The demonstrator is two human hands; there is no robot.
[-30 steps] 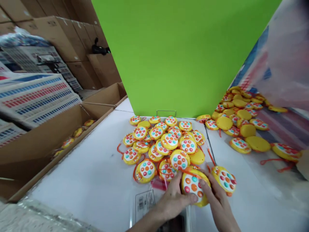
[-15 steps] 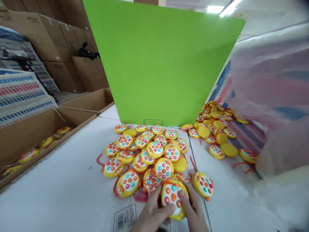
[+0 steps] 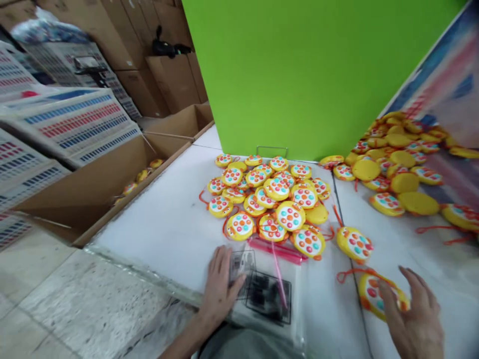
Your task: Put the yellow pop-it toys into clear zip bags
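My left hand (image 3: 220, 285) lies flat on the edge of a clear plastic bag (image 3: 262, 294), which has a printed label and a dark item inside. Long pink sticks (image 3: 279, 252) lie just above the bag, next to a heap of round yellow toys (image 3: 269, 199) with coloured buttons. Far to the right, my right hand (image 3: 411, 314) spreads over a yellow toy (image 3: 377, 294) with an orange cord, its thumb on the toy's face. Another yellow toy (image 3: 354, 244) lies apart from the heap.
A green upright board (image 3: 318, 65) stands behind the heap on a white table (image 3: 160, 234). More yellow toys (image 3: 396, 164) are piled at the right. An open cardboard box (image 3: 93, 194) holding several toys and stacked printed packaging (image 3: 75, 124) are at the left.
The toy held between both hands has moved right, under my right hand. My hands have moved apart, with the left now on the plastic bag. The view has swung slightly.
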